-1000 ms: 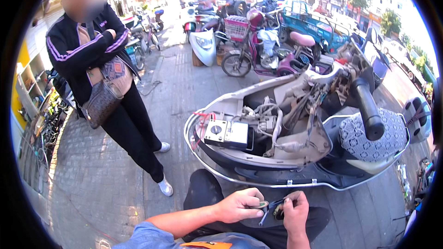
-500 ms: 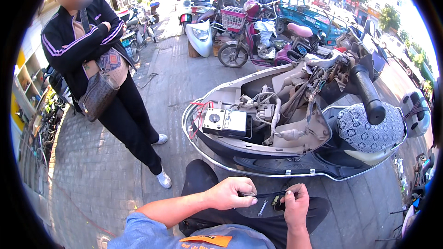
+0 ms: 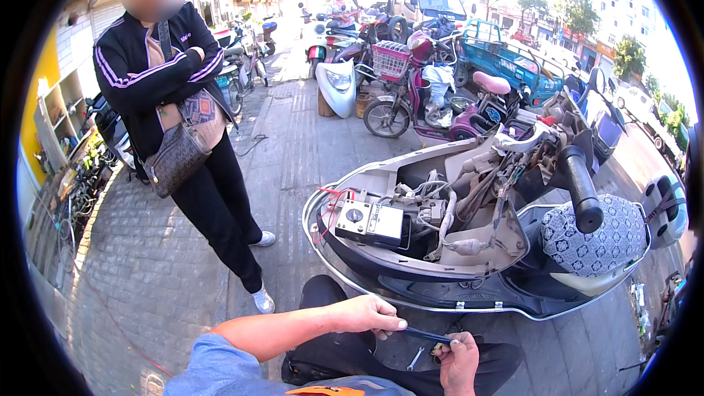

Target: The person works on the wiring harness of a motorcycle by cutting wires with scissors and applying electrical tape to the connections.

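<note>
Between my two hands runs a thin dark strip [image 3: 427, 335], slanting down to the right; its exact kind cannot be told. My left hand [image 3: 370, 315] pinches its left end between thumb and fingers. The other end is in the closed fingers of my right hand [image 3: 460, 361]. Beneath the strip, a small metal wrench [image 3: 416, 358] lies on the ground between my legs. Just ahead is an electric scooter [image 3: 433, 279] with its body panels opened, showing bundled wires [image 3: 455, 209]. A white-faced analog multimeter [image 3: 370, 221] with red leads rests on its open body.
A person [image 3: 158, 66] in a dark jacket stands at the left with folded arms. A pink and purple scooter [image 3: 440, 106], a light blue scooter panel [image 3: 338, 88] and a blue cargo tricycle [image 3: 506, 51] stand behind. Parts lie along the left wall and at the right edge.
The view has tilted up, so the scooter and person sit lower and further right. My right hand is lower in the picture, and the strip now slopes and shows more plainly.
</note>
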A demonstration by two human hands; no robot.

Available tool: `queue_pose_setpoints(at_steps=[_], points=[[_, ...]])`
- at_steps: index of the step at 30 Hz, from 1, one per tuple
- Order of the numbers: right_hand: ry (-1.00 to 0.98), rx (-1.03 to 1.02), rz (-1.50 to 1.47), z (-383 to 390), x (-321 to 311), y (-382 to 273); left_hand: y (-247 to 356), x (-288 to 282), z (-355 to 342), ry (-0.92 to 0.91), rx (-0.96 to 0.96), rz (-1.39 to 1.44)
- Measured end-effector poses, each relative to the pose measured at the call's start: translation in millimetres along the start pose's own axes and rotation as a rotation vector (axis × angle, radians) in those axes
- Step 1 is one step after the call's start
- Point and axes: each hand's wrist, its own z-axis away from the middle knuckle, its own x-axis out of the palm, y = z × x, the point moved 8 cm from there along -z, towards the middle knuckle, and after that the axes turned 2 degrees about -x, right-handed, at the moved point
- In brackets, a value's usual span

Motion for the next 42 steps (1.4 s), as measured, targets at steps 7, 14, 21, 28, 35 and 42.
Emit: queue_pose_setpoints(at_steps=[7, 14, 21, 28, 35, 42], points=[[-0.015, 0.217, -0.192, -1, -15, 35, 25, 16, -2, -0.012, 0.013, 0.231], [-0.237, 0.397, -0.680, 20, 22, 22, 33, 21, -13, 0.003, -0.039, 0.278], [-0.207, 0.002, 0.319, -1, -1, 5, 52, 26, -18, 0.026, 0.034, -0.249], [-0.497, -0.633, 1.064, -3, 106, -38, 56, 27, -18, 0.060, 0.235, -0.618], [-0.579, -0.516, 1.047, -8, 121, -19, 47, 12, -1, 0.097, 0.290, -0.613], [-0.683, -0.411, 1.058, -9, 129, -13, 47, 11, 8, 0.032, 0.374, -0.625]])
